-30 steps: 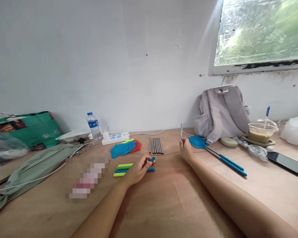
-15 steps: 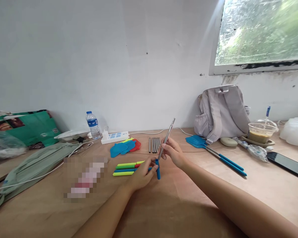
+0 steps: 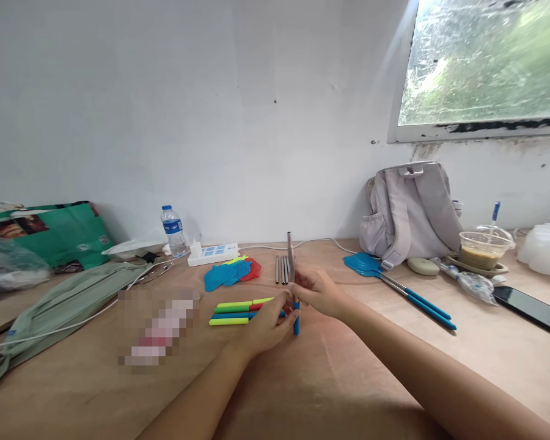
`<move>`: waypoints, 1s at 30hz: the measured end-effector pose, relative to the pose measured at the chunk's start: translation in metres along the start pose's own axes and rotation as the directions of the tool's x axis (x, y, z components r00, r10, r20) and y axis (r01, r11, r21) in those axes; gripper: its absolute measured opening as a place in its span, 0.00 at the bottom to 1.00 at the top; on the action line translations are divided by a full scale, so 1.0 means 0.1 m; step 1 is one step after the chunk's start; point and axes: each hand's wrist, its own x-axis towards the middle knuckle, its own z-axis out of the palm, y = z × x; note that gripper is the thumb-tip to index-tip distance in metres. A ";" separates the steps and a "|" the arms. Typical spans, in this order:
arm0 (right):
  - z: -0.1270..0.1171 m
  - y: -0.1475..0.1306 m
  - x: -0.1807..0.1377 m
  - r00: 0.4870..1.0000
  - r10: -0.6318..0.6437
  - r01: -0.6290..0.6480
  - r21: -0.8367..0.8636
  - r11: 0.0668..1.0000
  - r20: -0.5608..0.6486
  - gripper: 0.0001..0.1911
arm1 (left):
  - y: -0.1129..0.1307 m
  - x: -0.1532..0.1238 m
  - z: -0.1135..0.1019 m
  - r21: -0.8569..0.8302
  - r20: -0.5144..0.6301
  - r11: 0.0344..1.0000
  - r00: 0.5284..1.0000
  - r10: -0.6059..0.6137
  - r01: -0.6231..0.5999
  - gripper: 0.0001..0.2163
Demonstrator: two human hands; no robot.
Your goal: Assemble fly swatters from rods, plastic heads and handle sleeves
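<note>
My left hand [image 3: 275, 321] is closed around a blue handle sleeve [image 3: 296, 324], which stands nearly upright. My right hand [image 3: 316, 290] grips a metal rod [image 3: 290, 250] just above it, the rod upright and its lower end at the sleeve's top. My fingers hide whether the rod sits inside the sleeve. Left of my hands lie several coloured handles [image 3: 231, 307] in green, yellow, blue and red. Behind them is a pile of flat fly swatter heads [image 3: 227, 274], blue, red and yellow. More metal rods [image 3: 279, 269] lie side by side just beyond my hands.
Two blue fly swatters [image 3: 412, 293] lie at right, before a grey backpack [image 3: 407, 211]. Farther right are a drink cup [image 3: 483, 247] and a phone [image 3: 534, 311]. Behind at left stand a water bottle [image 3: 173, 231] and a power strip [image 3: 214, 253]; grey-green cloth [image 3: 59, 311] lies nearer.
The metal rod has swung from leaning right to upright, in line with the blue sleeve. My right hand has come down and left, close against my left hand; the sleeve has straightened slightly.
</note>
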 end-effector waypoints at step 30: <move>0.11 -0.04 -0.05 0.986 0.049 -0.054 -0.024 0.998 -0.157 0.24 | -1.30 -0.10 -1.06 0.673 -0.478 0.469 0.820 -0.315 0.572 0.17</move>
